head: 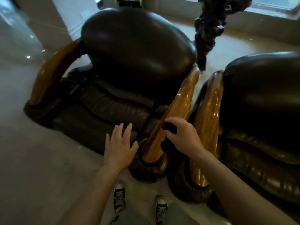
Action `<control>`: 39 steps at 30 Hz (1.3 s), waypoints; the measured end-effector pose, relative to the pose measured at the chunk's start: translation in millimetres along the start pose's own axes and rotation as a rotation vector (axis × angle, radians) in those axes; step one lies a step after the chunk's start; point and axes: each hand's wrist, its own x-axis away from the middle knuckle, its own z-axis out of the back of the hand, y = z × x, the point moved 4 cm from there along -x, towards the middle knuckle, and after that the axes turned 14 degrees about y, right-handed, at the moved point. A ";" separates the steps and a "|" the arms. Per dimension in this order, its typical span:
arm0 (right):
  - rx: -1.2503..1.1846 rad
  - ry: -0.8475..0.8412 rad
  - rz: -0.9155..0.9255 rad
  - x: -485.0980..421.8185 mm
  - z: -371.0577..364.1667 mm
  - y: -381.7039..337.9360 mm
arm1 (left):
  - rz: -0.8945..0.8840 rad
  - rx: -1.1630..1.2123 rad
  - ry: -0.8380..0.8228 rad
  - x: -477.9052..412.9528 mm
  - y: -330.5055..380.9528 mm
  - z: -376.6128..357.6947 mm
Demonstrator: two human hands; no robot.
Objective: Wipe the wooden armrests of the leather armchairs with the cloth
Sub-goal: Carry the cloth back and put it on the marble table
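Two dark leather armchairs stand side by side: the left armchair (138, 51) and the right armchair (263, 98). My right hand (181, 135) is shut on a dark cloth (169, 127) and presses it on the glossy wooden right armrest (181, 101) of the left chair, near its front end. My left hand (120, 143) hovers open, fingers spread, over the front of that chair's seat. The neighbouring chair's wooden armrest (209, 111) lies just right of my right hand. The left chair's far armrest (48, 73) shows at the left.
A strand of dark hair (209, 30) hangs in front of the camera at top right. My two sneakers (119, 197) stand on the pale floor (32, 151) in front of the chairs. A wall and a window ledge (267, 12) run behind.
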 end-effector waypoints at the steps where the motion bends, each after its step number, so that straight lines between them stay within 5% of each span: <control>1: 0.009 -0.031 0.028 0.1 -2.4 -5.5 | 0.044 -0.023 0.013 10.8 -5.4 5.6; 19: -0.011 -0.307 0.391 46.4 -76.8 -114.4 | 0.501 -0.093 0.215 157.8 -80.5 97.0; 39: -0.095 -0.661 0.689 282.0 -201.4 -319.3 | 0.983 -0.026 0.385 454.9 -243.2 185.9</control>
